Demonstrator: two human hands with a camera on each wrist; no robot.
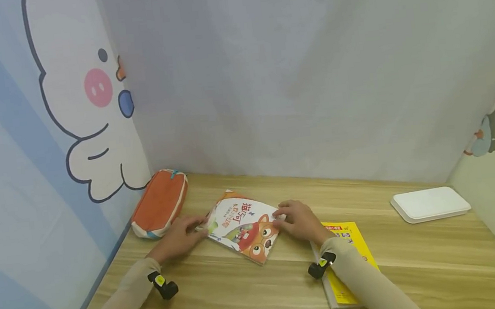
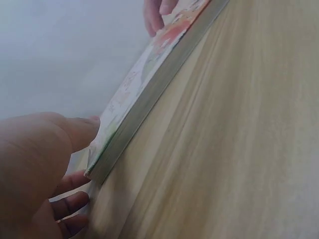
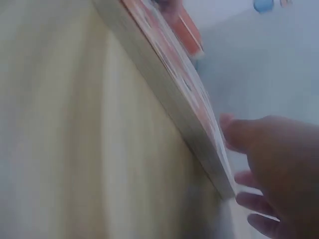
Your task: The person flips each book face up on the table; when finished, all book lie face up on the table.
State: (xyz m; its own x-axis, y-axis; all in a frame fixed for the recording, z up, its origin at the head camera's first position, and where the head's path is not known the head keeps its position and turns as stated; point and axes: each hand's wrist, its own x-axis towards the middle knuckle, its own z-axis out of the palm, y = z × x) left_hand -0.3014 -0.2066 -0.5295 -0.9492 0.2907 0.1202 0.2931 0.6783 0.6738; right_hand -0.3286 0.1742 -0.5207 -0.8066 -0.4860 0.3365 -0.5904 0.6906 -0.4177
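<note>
A picture book [image 1: 246, 225] with a cartoon fox on its cover lies slantwise on the wooden table [image 1: 421, 257]. My left hand [image 1: 198, 230] pinches its left corner. In the left wrist view the thumb [image 2: 75, 132] lies on the cover and the fingers [image 2: 70, 204] curl under the corner of the book [image 2: 149, 94]. My right hand [image 1: 281, 217] pinches the opposite corner. The right wrist view shows that thumb [image 3: 239, 132] on top and the fingers [image 3: 254, 201] below the book's edge [image 3: 164, 94]. The book's long edge sits on the tabletop.
An orange pencil case [image 1: 159, 201] lies against the left wall, just behind my left hand. A yellow book [image 1: 351, 236] lies partly under my right forearm. A flat white box [image 1: 429, 203] sits at the back right. Walls close the table on three sides.
</note>
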